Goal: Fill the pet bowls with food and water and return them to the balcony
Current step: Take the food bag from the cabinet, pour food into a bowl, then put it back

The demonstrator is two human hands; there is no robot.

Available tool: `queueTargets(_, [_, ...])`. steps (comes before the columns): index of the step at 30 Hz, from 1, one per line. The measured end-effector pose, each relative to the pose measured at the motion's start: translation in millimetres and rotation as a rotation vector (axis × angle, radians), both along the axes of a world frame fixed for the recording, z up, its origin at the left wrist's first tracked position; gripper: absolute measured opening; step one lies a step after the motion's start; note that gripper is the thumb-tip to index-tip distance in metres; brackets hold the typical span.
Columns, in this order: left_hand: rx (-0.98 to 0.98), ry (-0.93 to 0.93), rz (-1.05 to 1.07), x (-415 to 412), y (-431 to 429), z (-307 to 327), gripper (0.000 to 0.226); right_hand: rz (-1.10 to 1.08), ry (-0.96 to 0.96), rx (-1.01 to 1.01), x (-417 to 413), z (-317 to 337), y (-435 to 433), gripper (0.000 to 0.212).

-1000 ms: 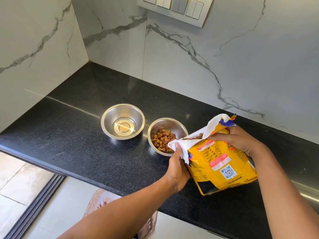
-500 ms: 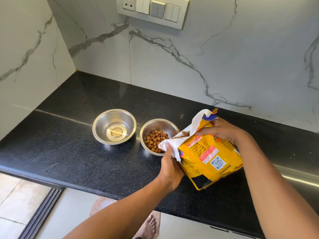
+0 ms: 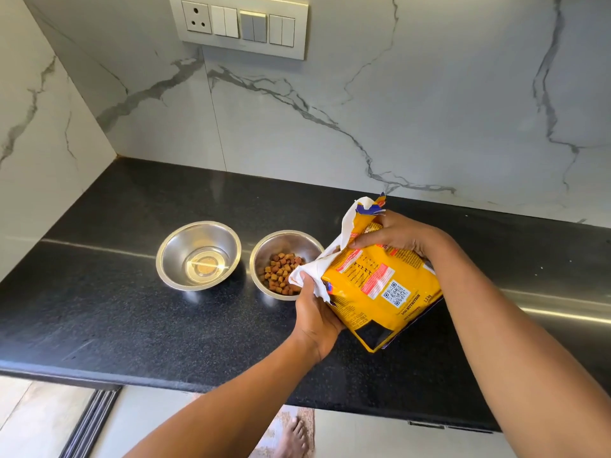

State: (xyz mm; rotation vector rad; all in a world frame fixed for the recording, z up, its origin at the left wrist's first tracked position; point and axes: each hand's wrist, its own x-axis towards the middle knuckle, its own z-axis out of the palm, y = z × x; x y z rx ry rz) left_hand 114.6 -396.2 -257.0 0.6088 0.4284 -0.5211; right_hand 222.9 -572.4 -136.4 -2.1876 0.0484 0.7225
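Black speckled surface (image 3: 132, 309), marble wall behind, switch panel (image 3: 241, 26) above. A bare foot (image 3: 294, 439) on a mat (image 3: 299, 416) shows below the front edge.

Yellow dog food bag (image 3: 380, 292) is tilted, with its white-lined mouth over the right rim of the food bowl (image 3: 264, 256), hiding that side. Left hand (image 3: 314, 312) grips the folded mouth flap. Right hand (image 3: 393, 238) clasps the bag's top.

Two steel bowls sit side by side, midway between front and back edges, close but apart. The food bowl has brown kibble (image 3: 281, 272) across the bottom. The second bowl (image 3: 198, 256), to its left, is shiny inside; cannot tell if it holds water.
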Motion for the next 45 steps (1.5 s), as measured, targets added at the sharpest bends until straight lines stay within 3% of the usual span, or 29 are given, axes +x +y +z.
queueTargets(13, [0.012, 0.046, 0.075, 1.6, -11.2, -2.4, 0.073, 0.054, -0.085, -0.086, 1.8, 6.3, 1.7, 0.047])
queueTargets(16, [0.015, 0.059, 0.087, -0.4, -14.4, -4.7, 0.074, 0.07, -0.065, -0.078, 4.4, 7.0, 1.6, 0.04])
queueTargets(19, [0.01, 0.063, 0.104, 0.8, -16.5, -3.9, 0.072, 0.045, -0.053, -0.076, 7.3, 8.8, 2.1, 0.048])
queueTargets(27, [-0.01, 0.08, 0.136, 4.5, -17.8, -4.8, 0.068, 0.054, -0.059, -0.076, 12.9, 5.8, 3.1, 0.041])
queueTargets(34, [0.021, 0.056, 0.121, 7.8, -20.3, -3.0, 0.07, 0.058, -0.072, -0.082, 16.5, 6.9, -3.4, 0.051])
queueTargets(39, [0.017, 0.064, 0.114, 8.6, -22.1, -3.6, 0.072, 0.056, -0.054, -0.072, 18.6, 3.7, -3.4, 0.038])
queueTargets(45, [-0.015, 0.08, 0.148, 10.8, -21.7, -2.4, 0.072, 0.073, -0.086, -0.075, 25.2, 6.3, -2.4, 0.041])
